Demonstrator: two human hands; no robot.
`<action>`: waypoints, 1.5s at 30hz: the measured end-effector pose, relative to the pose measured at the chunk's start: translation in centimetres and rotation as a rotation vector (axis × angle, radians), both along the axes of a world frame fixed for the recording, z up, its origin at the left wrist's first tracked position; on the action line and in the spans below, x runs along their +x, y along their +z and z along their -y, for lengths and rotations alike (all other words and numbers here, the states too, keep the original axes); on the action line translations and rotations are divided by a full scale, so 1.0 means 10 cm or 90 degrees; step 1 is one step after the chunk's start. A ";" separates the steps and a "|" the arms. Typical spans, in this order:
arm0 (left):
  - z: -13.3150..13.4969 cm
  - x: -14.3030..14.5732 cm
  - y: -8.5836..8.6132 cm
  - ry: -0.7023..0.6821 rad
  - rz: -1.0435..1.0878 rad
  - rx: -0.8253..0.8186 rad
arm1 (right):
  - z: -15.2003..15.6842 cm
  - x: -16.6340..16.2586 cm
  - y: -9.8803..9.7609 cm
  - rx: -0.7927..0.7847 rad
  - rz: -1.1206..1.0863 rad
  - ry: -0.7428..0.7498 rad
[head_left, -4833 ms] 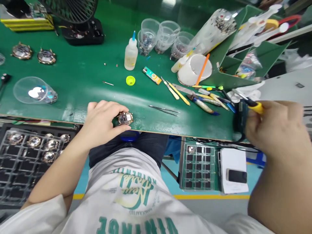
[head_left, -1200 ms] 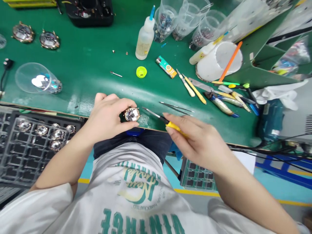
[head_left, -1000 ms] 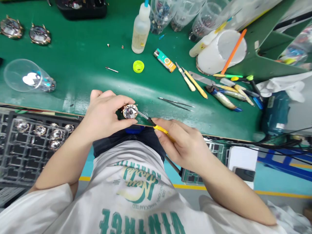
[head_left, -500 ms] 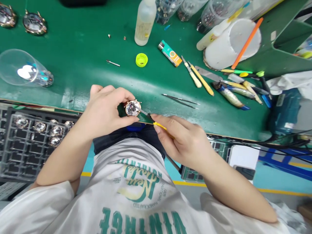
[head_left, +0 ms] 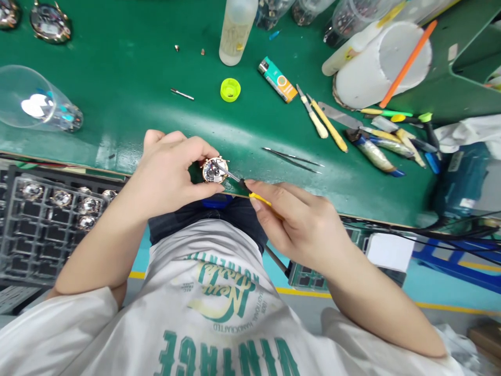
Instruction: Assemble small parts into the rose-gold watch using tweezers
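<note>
My left hand [head_left: 168, 169] pinches a gold watch case [head_left: 214, 170] at the near edge of the green table [head_left: 129, 78], its open back facing up. In my right hand [head_left: 297, 222] is a yellow-handled screwdriver [head_left: 250, 192], gripped between thumb and fingers. Its thin metal tip rests inside the back of the watch case. Both hands hover just over my lap, close together.
A grey tray [head_left: 43, 219] with several watch cases sits at lower left. Tweezers [head_left: 291, 159], a lighter [head_left: 278, 81], a yellow cap [head_left: 230, 90], a glue bottle [head_left: 237, 28], a tipped plastic cup [head_left: 37, 104] and several hand tools [head_left: 376, 141] lie on the table. Two more watches [head_left: 50, 28] lie far left.
My right hand came in from the far right with the screwdriver and set its tip into the watch case. My left hand has kept hold of the case throughout.
</note>
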State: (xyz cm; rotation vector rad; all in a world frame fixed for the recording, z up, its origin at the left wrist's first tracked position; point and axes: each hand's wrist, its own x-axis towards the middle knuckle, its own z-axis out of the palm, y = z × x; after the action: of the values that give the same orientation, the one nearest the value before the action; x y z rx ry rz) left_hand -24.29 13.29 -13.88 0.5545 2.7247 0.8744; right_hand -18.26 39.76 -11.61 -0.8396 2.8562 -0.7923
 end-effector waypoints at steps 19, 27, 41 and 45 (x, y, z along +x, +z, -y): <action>0.01 0.01 -0.01 -0.008 -0.027 0.008 | 0.01 0.02 -0.07 -0.041 -0.020 -0.007; 0.02 0.01 0.02 -0.023 -0.024 -0.003 | 0.00 -0.01 -0.04 -0.081 0.065 -0.028; 0.03 0.02 0.00 -0.016 -0.033 -0.008 | -0.06 -0.04 -0.15 -0.051 0.001 0.018; 0.02 0.02 0.01 -0.011 -0.035 -0.005 | -0.07 -0.05 -0.17 -0.064 0.003 0.030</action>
State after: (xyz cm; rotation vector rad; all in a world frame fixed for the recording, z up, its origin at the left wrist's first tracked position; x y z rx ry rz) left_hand -24.09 13.11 -13.81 0.6090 2.7669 0.8562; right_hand -18.74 40.50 -13.26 -0.9106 2.8015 -0.9382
